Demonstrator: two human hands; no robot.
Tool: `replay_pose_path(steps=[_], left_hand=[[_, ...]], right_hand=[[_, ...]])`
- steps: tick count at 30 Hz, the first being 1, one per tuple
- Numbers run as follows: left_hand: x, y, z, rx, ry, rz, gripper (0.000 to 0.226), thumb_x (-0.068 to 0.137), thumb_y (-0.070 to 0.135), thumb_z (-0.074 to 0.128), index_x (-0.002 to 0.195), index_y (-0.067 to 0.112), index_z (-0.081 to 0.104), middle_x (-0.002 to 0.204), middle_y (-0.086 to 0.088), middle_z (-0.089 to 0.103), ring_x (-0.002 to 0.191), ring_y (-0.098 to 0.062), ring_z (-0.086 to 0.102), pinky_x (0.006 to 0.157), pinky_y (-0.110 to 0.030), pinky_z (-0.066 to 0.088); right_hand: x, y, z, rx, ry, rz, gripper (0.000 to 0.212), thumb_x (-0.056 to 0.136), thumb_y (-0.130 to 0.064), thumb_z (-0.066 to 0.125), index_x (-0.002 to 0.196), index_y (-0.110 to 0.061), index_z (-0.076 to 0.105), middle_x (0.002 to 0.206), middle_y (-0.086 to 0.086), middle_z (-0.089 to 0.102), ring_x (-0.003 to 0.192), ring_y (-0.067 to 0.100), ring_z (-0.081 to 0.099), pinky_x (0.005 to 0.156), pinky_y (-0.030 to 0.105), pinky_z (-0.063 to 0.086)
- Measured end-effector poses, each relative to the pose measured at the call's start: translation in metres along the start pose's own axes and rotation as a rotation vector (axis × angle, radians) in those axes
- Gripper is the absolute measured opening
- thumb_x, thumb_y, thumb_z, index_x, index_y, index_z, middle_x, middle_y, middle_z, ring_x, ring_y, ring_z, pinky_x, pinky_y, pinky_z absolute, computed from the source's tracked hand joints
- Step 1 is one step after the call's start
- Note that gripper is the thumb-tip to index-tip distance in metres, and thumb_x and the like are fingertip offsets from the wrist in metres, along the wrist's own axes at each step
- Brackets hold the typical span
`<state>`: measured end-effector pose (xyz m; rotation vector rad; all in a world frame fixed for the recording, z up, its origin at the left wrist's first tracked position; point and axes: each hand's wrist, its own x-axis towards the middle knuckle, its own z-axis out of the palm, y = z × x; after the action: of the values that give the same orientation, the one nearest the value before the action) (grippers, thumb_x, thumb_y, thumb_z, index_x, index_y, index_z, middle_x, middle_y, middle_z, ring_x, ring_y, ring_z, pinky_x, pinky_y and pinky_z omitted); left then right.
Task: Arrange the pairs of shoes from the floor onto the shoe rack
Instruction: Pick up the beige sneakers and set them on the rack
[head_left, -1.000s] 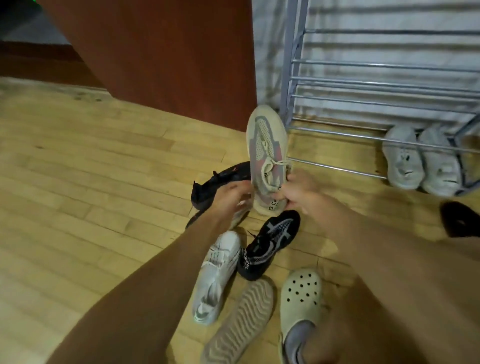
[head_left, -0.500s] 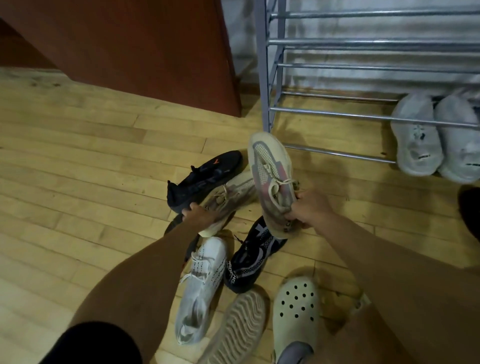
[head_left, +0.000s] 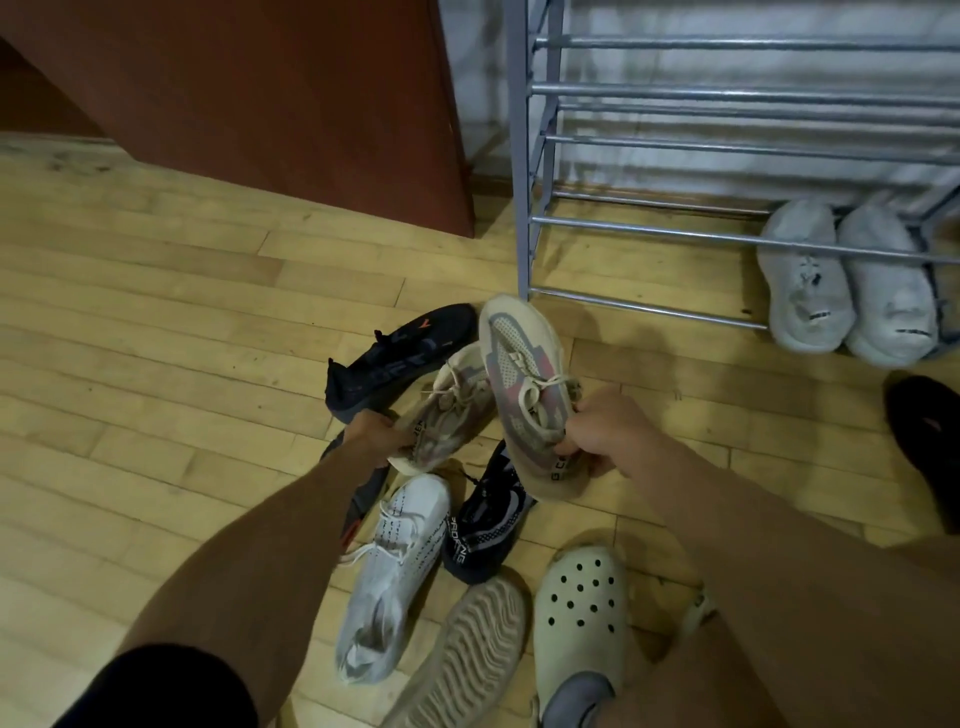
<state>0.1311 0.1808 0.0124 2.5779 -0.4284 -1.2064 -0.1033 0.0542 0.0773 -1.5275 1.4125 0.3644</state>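
Note:
My right hand (head_left: 602, 434) grips a beige knit sneaker with grey and pink bands (head_left: 524, 379) by its heel, toe pointing up toward the grey metal shoe rack (head_left: 675, 234). My left hand (head_left: 371, 431) grips the heel of the matching beige sneaker (head_left: 447, 410), which is raised just off the pile. Below them on the wooden floor lie a black sneaker with an orange mark (head_left: 395, 358), a white sneaker (head_left: 389, 571) and a black-and-grey sneaker (head_left: 483, 525). A pair of white shoes (head_left: 847, 286) sits under the rack's lowest bars at the right.
A pale clog (head_left: 582, 613) is on a foot at the bottom, beside an upturned beige clog sole (head_left: 467, 654). A dark shoe (head_left: 924, 447) lies at the right edge. A brown wooden cabinet (head_left: 285, 104) stands left of the rack.
My left hand has taken hold of the second beige sneaker and raised it. My right hand, still holding the first sneaker, has come lower and nearer to me.

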Motion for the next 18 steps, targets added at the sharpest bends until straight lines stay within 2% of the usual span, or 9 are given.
replay_pose_path(steps=[1,3,5,8,11,13,15,17,18], left_hand=[[-0.006,0.003,-0.001,-0.011,-0.023,0.007,0.022,0.080,0.017,0.071,0.076,0.001,0.058,0.070,-0.012,0.059,0.057,-0.023,0.056,0.046,-0.026,0.046],[-0.020,0.011,-0.001,-0.014,-0.078,0.024,0.030,0.077,0.017,0.075,0.095,-0.005,0.064,0.089,-0.017,0.066,0.078,-0.029,0.068,0.064,-0.036,0.060],[-0.038,0.022,-0.002,-0.039,-0.102,0.039,0.034,0.076,0.018,0.076,0.093,-0.009,0.067,0.090,-0.020,0.068,0.080,-0.031,0.069,0.074,-0.043,0.060],[-0.064,0.045,-0.007,-0.204,-0.133,0.021,0.030,0.072,0.014,0.080,0.080,-0.009,0.061,0.077,-0.020,0.065,0.062,-0.030,0.067,0.053,-0.042,0.061],[-0.084,0.059,-0.019,-0.349,-0.184,0.034,0.040,0.074,0.011,0.079,0.100,-0.010,0.057,0.086,-0.022,0.065,0.063,-0.030,0.066,0.046,-0.040,0.058],[-0.097,0.066,-0.024,-0.375,-0.178,0.066,0.043,0.076,0.007,0.077,0.110,-0.009,0.054,0.106,-0.025,0.062,0.081,-0.035,0.068,0.059,-0.044,0.061],[-0.107,0.073,-0.025,-0.403,-0.197,0.089,0.031,0.078,0.002,0.073,0.103,-0.006,0.057,0.116,-0.025,0.059,0.096,-0.038,0.066,0.073,-0.047,0.059],[-0.116,0.081,-0.018,-0.424,-0.260,0.095,0.029,0.081,0.000,0.068,0.108,-0.006,0.058,0.121,-0.025,0.058,0.101,-0.038,0.064,0.076,-0.048,0.057],[-0.119,0.086,-0.012,-0.429,-0.286,0.097,0.033,0.082,-0.001,0.066,0.113,-0.006,0.057,0.123,-0.025,0.058,0.101,-0.038,0.063,0.074,-0.049,0.057]], right_hand=[[-0.003,0.003,0.001,0.029,0.019,0.016,0.034,0.076,-0.014,0.078,0.106,-0.002,0.066,0.099,0.017,0.071,0.085,0.031,0.070,0.077,0.044,0.060],[-0.010,0.008,0.002,0.041,0.079,0.024,0.028,0.080,-0.015,0.074,0.104,-0.003,0.068,0.096,0.015,0.071,0.081,0.030,0.069,0.074,0.041,0.061],[-0.019,0.006,-0.001,0.029,0.148,-0.008,0.029,0.081,-0.018,0.071,0.107,-0.005,0.067,0.100,0.014,0.070,0.087,0.029,0.068,0.074,0.038,0.059],[-0.035,0.000,-0.019,0.025,0.184,-0.033,0.035,0.073,-0.018,0.076,0.105,-0.007,0.067,0.102,0.013,0.069,0.090,0.029,0.067,0.076,0.038,0.059],[-0.051,0.000,-0.049,0.035,0.099,0.001,0.039,0.071,-0.008,0.080,0.109,-0.005,0.067,0.107,0.018,0.068,0.094,0.034,0.068,0.083,0.045,0.059],[-0.063,0.005,-0.071,0.029,-0.001,0.061,0.045,0.081,0.001,0.071,0.124,0.000,0.059,0.127,0.023,0.060,0.112,0.038,0.061,0.095,0.046,0.052],[-0.076,0.013,-0.090,0.008,-0.040,0.106,0.049,0.086,0.003,0.064,0.133,0.005,0.049,0.138,0.026,0.051,0.122,0.038,0.055,0.099,0.044,0.049],[-0.091,0.021,-0.108,0.013,0.035,0.107,0.047,0.082,0.007,0.068,0.126,0.010,0.053,0.131,0.030,0.055,0.109,0.039,0.062,0.080,0.042,0.059],[-0.094,0.027,-0.116,0.045,0.055,0.106,0.045,0.082,0.009,0.068,0.125,0.012,0.053,0.131,0.031,0.055,0.103,0.038,0.063,0.062,0.038,0.061]])
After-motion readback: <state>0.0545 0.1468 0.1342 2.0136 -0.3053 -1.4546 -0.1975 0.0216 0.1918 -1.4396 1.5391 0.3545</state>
